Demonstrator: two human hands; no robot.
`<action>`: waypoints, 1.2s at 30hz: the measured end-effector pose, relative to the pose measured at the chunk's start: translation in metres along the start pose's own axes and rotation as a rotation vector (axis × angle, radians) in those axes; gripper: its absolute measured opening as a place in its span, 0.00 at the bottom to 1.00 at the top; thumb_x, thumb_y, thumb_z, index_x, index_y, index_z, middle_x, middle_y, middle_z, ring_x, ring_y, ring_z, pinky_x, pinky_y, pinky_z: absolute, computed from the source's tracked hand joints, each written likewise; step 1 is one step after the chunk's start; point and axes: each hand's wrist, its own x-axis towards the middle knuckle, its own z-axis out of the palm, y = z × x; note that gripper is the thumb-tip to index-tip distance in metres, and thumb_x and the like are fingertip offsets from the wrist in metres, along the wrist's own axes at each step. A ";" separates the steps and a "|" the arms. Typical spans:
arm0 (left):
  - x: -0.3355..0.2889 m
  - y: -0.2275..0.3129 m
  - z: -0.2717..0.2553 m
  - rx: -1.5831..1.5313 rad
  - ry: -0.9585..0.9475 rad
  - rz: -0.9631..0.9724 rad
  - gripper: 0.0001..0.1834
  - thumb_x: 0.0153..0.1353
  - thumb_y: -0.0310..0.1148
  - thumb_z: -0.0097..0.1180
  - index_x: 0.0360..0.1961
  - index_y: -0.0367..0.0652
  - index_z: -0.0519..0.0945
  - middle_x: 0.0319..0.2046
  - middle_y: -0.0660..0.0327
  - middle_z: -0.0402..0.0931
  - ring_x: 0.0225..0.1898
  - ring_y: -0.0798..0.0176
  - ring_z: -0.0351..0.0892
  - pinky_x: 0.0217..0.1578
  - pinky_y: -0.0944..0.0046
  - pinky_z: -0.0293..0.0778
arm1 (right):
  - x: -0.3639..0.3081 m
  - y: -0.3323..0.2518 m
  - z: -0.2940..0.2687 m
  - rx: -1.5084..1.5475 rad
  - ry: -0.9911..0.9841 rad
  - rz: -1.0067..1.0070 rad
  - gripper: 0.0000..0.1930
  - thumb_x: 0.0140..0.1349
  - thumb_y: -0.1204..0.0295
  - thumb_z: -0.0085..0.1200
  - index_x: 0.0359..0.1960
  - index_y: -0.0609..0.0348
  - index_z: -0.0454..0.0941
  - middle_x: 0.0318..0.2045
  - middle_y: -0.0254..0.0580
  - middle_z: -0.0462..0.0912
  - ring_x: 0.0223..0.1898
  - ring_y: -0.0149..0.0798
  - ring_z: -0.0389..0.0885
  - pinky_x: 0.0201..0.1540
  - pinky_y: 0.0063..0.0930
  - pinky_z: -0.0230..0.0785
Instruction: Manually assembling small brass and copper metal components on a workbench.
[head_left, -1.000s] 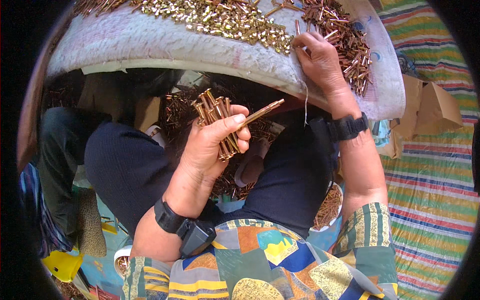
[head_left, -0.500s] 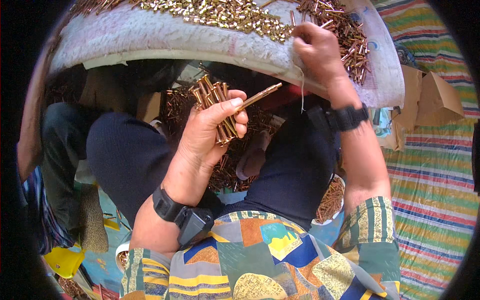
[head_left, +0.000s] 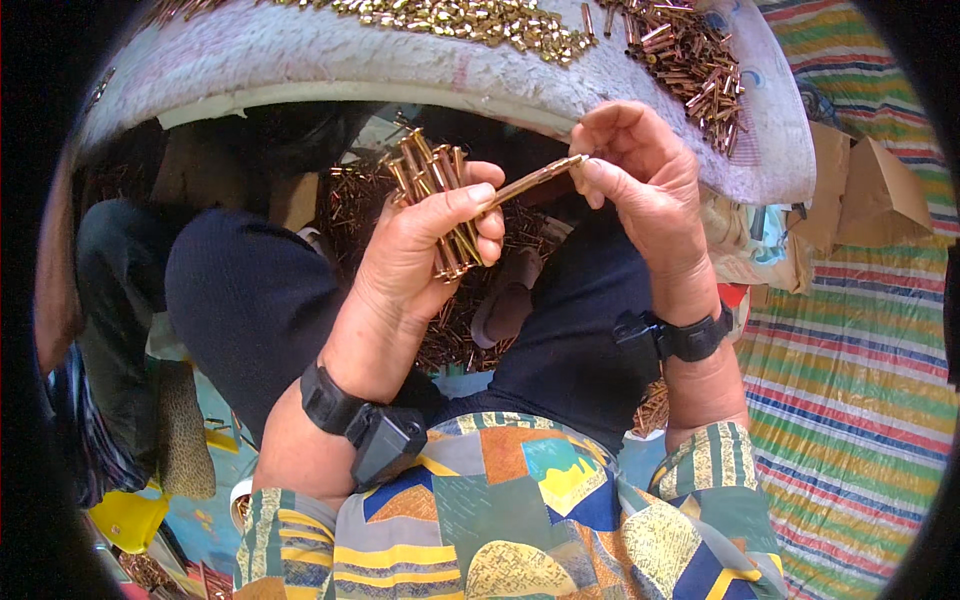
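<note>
My left hand (head_left: 430,225) is closed around a bundle of gold-coloured bolts (head_left: 425,165) with flat heads, held above my lap. One bolt with a sleeve on it (head_left: 535,183) sticks out to the right between its thumb and forefinger. At the tip of that bolt, the thumb and forefinger of my right hand (head_left: 645,185) are pinched together. Whether a small piece is also between them is hidden. Beyond the hands, a heap of small shiny gold pieces (head_left: 480,22) lies on the cloth-covered work surface (head_left: 330,65), beside a pile of copper-coloured tubes (head_left: 700,85).
Many loose bolts (head_left: 350,215) lie in a heap below the surface, between my legs. A cardboard box (head_left: 885,190) stands at the right on a striped sheet (head_left: 850,400). A yellow plastic piece (head_left: 130,520) is at lower left. Another person's leg (head_left: 120,290) is at the left.
My right hand has come back from the piles on the work surface to the tip of the projecting bolt. The left hand keeps its bundle, nearly in place.
</note>
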 end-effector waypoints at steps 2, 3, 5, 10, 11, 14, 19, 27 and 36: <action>-0.001 0.001 -0.001 0.013 -0.007 0.009 0.12 0.52 0.28 0.54 0.39 0.39 0.73 0.20 0.59 0.73 0.19 0.66 0.73 0.21 0.71 0.72 | 0.000 0.001 0.007 0.026 0.004 -0.004 0.14 0.52 0.82 0.51 0.41 0.64 0.67 0.30 0.37 0.74 0.26 0.23 0.70 0.25 0.13 0.64; -0.002 0.001 -0.005 0.028 -0.016 0.016 0.12 0.52 0.28 0.54 0.39 0.39 0.73 0.20 0.59 0.73 0.19 0.66 0.73 0.21 0.71 0.72 | -0.002 0.003 0.011 0.051 0.012 -0.008 0.14 0.52 0.82 0.52 0.41 0.64 0.67 0.30 0.37 0.74 0.26 0.24 0.70 0.25 0.14 0.64; -0.004 -0.001 -0.011 0.029 -0.011 0.023 0.12 0.52 0.28 0.54 0.39 0.39 0.73 0.20 0.59 0.73 0.19 0.66 0.73 0.21 0.71 0.72 | -0.004 0.009 0.013 0.034 0.025 -0.024 0.14 0.52 0.82 0.52 0.41 0.64 0.67 0.30 0.37 0.74 0.26 0.24 0.71 0.25 0.14 0.64; -0.008 -0.001 -0.013 0.024 -0.012 0.055 0.14 0.50 0.28 0.56 0.37 0.34 0.73 0.19 0.59 0.74 0.18 0.67 0.74 0.20 0.72 0.72 | -0.006 0.008 0.014 0.032 0.042 -0.063 0.16 0.51 0.82 0.53 0.42 0.63 0.66 0.30 0.38 0.74 0.26 0.24 0.71 0.26 0.14 0.65; -0.008 -0.002 -0.013 0.027 -0.004 0.056 0.14 0.50 0.28 0.56 0.37 0.34 0.73 0.19 0.59 0.74 0.18 0.68 0.74 0.19 0.73 0.72 | -0.006 0.008 0.015 0.030 0.041 -0.065 0.16 0.51 0.82 0.53 0.43 0.63 0.66 0.30 0.38 0.74 0.26 0.24 0.71 0.26 0.14 0.65; -0.007 -0.002 -0.012 0.039 0.008 0.055 0.13 0.50 0.28 0.56 0.37 0.34 0.73 0.19 0.59 0.74 0.18 0.68 0.74 0.19 0.73 0.72 | -0.006 0.009 0.016 0.031 0.041 -0.071 0.17 0.51 0.82 0.53 0.43 0.63 0.65 0.30 0.38 0.74 0.26 0.24 0.71 0.25 0.14 0.65; -0.007 0.000 -0.011 0.059 0.002 0.066 0.13 0.50 0.28 0.56 0.36 0.33 0.73 0.19 0.59 0.74 0.17 0.68 0.74 0.18 0.73 0.72 | -0.005 0.005 0.012 -0.006 -0.002 -0.053 0.16 0.53 0.80 0.52 0.44 0.64 0.65 0.30 0.37 0.74 0.26 0.23 0.70 0.26 0.13 0.64; -0.008 -0.001 -0.013 0.113 0.017 0.052 0.13 0.49 0.27 0.57 0.36 0.34 0.74 0.19 0.59 0.74 0.17 0.68 0.75 0.18 0.73 0.73 | -0.011 0.000 0.013 -0.261 0.002 0.000 0.15 0.55 0.76 0.51 0.44 0.62 0.66 0.28 0.30 0.72 0.29 0.19 0.68 0.31 0.10 0.60; -0.008 -0.003 -0.014 0.082 -0.042 -0.007 0.13 0.48 0.27 0.57 0.36 0.33 0.74 0.19 0.59 0.74 0.17 0.68 0.74 0.17 0.74 0.72 | -0.023 0.005 0.016 -0.325 0.022 -0.147 0.17 0.55 0.82 0.48 0.46 0.61 0.63 0.30 0.31 0.72 0.30 0.20 0.68 0.34 0.12 0.61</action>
